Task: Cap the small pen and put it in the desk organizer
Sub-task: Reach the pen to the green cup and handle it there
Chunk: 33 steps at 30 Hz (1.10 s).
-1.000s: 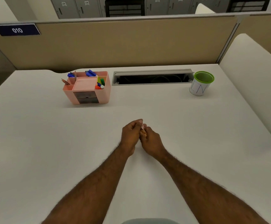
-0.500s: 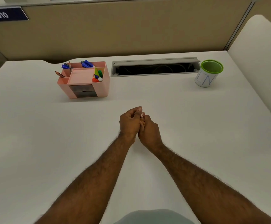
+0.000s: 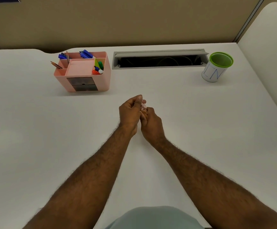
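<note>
My left hand point(image 3: 131, 113) and my right hand point(image 3: 151, 125) meet over the middle of the white desk point(image 3: 35, 138), both closed around a small pinkish pen point(image 3: 143, 107). Only a short translucent piece of the pen shows between the fingers; I cannot tell the cap from the body. The pink desk organizer point(image 3: 84, 71) stands at the back left, well apart from my hands. It holds blue pens, pencils and coloured markers in its compartments and has two dark drawers in front.
A grey cable slot point(image 3: 159, 59) runs along the back of the desk. A white cup with a green rim point(image 3: 216, 68) stands at the back right. A beige partition rises behind the desk. A white surface adjoins on the right.
The camera has tilted down, so everything sits higher in view. My hands stay joined on the pen, with the left fingers slightly raised and more of the pen showing.
</note>
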Tool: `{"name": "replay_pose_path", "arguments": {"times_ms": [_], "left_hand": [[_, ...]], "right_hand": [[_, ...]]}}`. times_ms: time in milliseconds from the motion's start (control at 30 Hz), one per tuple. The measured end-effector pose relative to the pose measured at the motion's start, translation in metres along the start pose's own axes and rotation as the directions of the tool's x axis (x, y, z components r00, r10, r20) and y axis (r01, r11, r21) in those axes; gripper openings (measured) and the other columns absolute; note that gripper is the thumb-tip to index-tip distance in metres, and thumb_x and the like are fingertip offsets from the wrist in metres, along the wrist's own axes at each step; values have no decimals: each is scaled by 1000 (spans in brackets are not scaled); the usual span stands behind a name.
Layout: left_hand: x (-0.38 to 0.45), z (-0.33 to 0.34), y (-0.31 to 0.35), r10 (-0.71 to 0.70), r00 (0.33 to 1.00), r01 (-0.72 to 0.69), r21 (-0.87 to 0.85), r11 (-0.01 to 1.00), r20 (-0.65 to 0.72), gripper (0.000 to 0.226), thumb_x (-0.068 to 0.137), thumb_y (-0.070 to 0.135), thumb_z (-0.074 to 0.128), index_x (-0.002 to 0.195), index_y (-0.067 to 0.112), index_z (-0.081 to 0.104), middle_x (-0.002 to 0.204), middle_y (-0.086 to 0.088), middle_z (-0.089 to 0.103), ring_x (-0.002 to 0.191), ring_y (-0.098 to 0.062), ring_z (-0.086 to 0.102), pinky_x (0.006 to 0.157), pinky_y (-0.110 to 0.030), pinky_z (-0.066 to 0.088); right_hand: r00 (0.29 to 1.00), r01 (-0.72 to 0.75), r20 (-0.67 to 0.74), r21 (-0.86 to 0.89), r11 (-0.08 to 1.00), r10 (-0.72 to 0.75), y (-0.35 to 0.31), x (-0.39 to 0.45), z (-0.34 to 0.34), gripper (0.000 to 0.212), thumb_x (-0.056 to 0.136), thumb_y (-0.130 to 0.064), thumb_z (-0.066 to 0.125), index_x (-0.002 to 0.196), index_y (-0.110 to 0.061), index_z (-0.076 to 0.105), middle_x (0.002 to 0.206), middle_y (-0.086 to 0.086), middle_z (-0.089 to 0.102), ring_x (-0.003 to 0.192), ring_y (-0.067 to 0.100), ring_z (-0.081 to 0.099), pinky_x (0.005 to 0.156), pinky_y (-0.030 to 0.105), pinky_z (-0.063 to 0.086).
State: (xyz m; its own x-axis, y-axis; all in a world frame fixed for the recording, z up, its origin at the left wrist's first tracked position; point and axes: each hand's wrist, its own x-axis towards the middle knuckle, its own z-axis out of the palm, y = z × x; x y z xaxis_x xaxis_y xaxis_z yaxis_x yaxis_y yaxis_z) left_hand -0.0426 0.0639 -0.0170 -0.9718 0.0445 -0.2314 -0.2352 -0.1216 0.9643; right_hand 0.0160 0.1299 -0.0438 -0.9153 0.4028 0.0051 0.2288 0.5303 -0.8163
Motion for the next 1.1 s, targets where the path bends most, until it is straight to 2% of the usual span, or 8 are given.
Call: {"name": "replay_pose_path", "arguments": {"times_ms": [233,400,567,667,767,833,1000,1100], "left_hand": [[12,-3,10,74,997,-73,37,997,-24,15,96,30,55,104,23,66,90,8,71,89,-13,69,73,-17,55],[25,-12,4,22,998,-18,77,997,-53,12,96,31,55,98,27,66,86,6,71,80,-11,69,70,-21,55],[35,-26,-14,-8,998,17,141,990,-64,13,95,27,58,101,21,68,85,2,70,76,-8,65,72,-23,54],[39,-33,-19,-36,997,42,92,995,-64,9,95,23,59,95,21,68,81,2,68,71,-7,64,65,-19,54],[44,-35,-22,-34,997,40,86,995,-63,11,95,24,59,98,18,68,80,0,68,72,-9,63,62,-18,54],[47,-35,-24,-33,998,38,93,995,-57,13,94,24,59,101,16,68,81,-1,68,74,-11,64,65,-20,54],[54,-35,-28,-22,998,27,86,996,-55,15,94,24,59,102,14,68,81,-1,69,73,-11,64,64,-19,54],[59,-35,-29,-19,998,23,83,996,-53,15,94,24,59,103,14,68,81,-1,69,74,-12,64,67,-21,54]], "right_hand": [[999,33,-15,79,996,-32,15,-1,2,35,100,-36,40,125,-13,49,118,5,60,104,17,55,90,32,48],[996,31,-83,147,989,-19,16,11,-10,42,101,-32,40,139,-14,44,134,5,55,118,10,49,96,17,34],[987,5,-161,200,980,28,14,38,-31,49,102,-23,37,148,-8,29,151,10,40,136,20,40,102,13,25],[968,16,-248,228,974,42,10,62,-50,45,102,-18,37,144,-5,30,144,14,46,125,20,49,100,20,34],[927,31,-364,303,952,86,6,89,-72,26,99,-18,39,124,-9,37,105,13,60,77,18,58,71,30,44],[892,37,-436,330,943,118,7,110,-89,13,98,-21,41,107,-14,34,93,10,58,66,17,54,65,34,43],[775,68,-613,323,944,154,19,159,-147,17,99,-26,43,105,-10,41,96,11,57,81,19,54,73,31,44],[705,-9,-676,295,955,215,36,182,-185,30,97,-28,46,110,-1,51,111,18,61,95,26,58,78,25,41]]}}
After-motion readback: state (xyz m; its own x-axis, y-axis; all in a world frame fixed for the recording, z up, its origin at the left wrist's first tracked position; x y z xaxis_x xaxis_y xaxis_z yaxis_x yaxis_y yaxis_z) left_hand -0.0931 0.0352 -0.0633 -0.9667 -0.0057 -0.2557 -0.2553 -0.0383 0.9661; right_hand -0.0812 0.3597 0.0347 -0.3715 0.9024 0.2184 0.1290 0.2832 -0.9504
